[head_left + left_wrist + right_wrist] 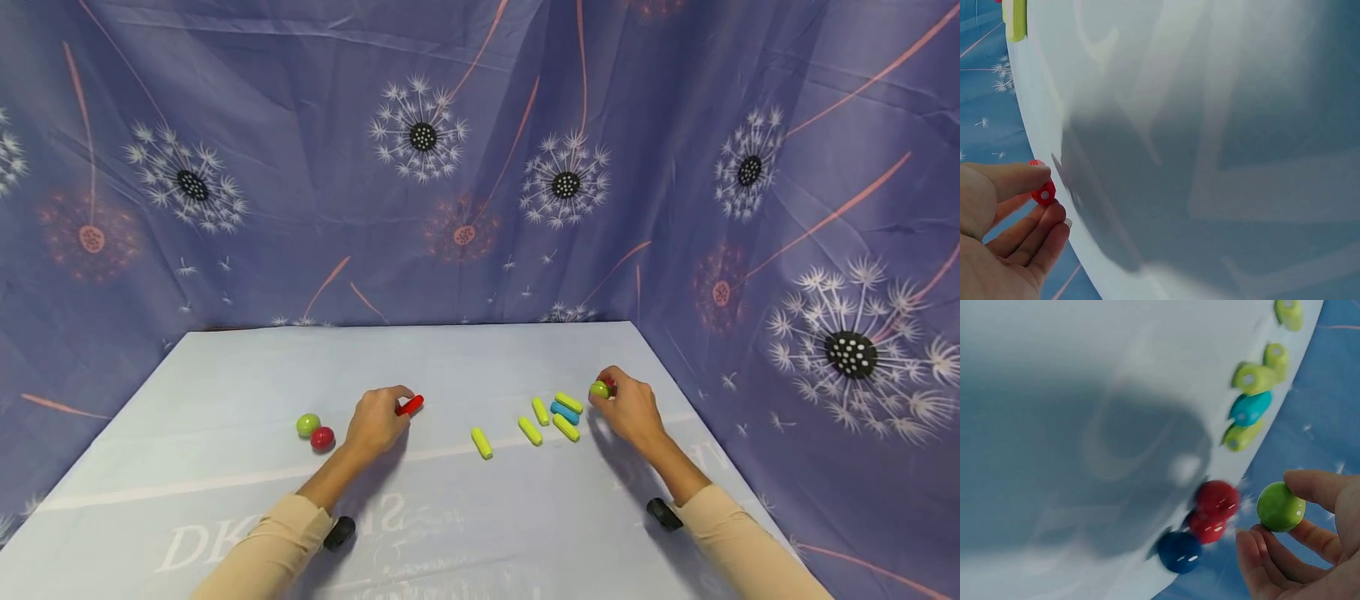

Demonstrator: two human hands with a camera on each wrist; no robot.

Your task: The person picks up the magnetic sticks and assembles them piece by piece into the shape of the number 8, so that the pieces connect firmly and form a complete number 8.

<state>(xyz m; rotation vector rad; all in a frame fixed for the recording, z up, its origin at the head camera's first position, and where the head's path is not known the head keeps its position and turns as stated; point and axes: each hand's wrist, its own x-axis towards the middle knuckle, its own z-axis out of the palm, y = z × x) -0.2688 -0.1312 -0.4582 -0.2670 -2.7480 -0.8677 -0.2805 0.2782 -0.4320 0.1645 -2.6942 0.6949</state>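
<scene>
My left hand [378,422] pinches a short red cylinder [412,405] between thumb and fingers, and its round end faces the left wrist view. Near that hand, on its left, a green ball [307,425] and a red ball [322,438] lie side by side. At the right, my right hand [632,408] holds another green ball [1280,507] at its fingertips. Beyond it in the right wrist view are two red balls, one red ball [1217,498] touching the other red ball [1207,527], and a dark blue ball [1179,552]. The head view mostly hides these behind the hand.
Left of my right hand lie several yellow-green cylinders [566,427] around a blue cylinder [565,412]. One yellow-green cylinder [482,443] lies apart, nearer the middle. The white-covered table [247,375] meets a purple dandelion-print curtain [300,167] at its back and sides.
</scene>
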